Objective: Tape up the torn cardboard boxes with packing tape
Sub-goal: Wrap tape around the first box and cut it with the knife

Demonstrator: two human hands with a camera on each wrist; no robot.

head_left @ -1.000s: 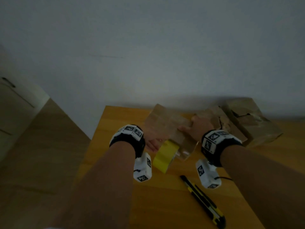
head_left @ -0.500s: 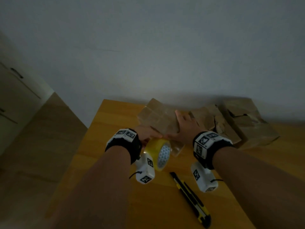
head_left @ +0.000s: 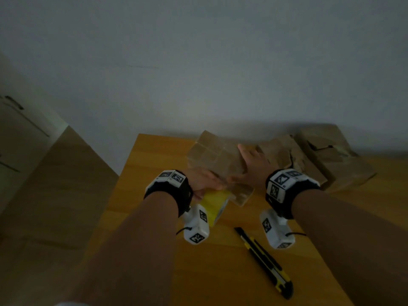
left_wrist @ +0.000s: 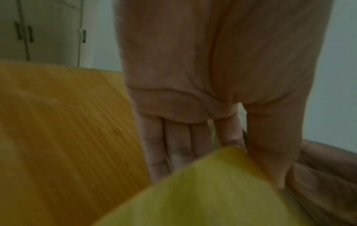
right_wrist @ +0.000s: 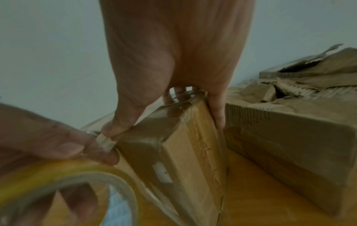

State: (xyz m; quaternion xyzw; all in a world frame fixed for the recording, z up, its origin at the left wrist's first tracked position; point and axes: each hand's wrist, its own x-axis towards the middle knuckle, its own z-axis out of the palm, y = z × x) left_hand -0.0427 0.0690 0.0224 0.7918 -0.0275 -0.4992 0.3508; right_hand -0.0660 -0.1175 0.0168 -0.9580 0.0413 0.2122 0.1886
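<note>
A small cardboard box (head_left: 214,157) wrapped in clear tape stands tilted on the wooden table (head_left: 154,164). My right hand (head_left: 251,166) lies flat over it with straight fingers. In the right wrist view its thumb (right_wrist: 115,126) presses a tape strip onto the box (right_wrist: 189,152) near a corner, and the little finger runs down the right face. My left hand (head_left: 203,184) grips the yellow roll of packing tape (head_left: 215,206) just in front of the box. The roll (left_wrist: 212,191) fills the lower left wrist view; in the right wrist view the roll (right_wrist: 67,175) sits at lower left, with a short stretch of tape running to the box.
Two torn cardboard boxes lie to the right against the wall, one (head_left: 284,155) close beside the held box, the other (head_left: 331,155) further right. A yellow and black utility knife (head_left: 265,261) lies on the table near me. The table's left edge drops to the floor.
My right hand has slid from the box's far corner to lie flat over its side. The left hand has turned the roll and brought it lower, close to the box's near corner.
</note>
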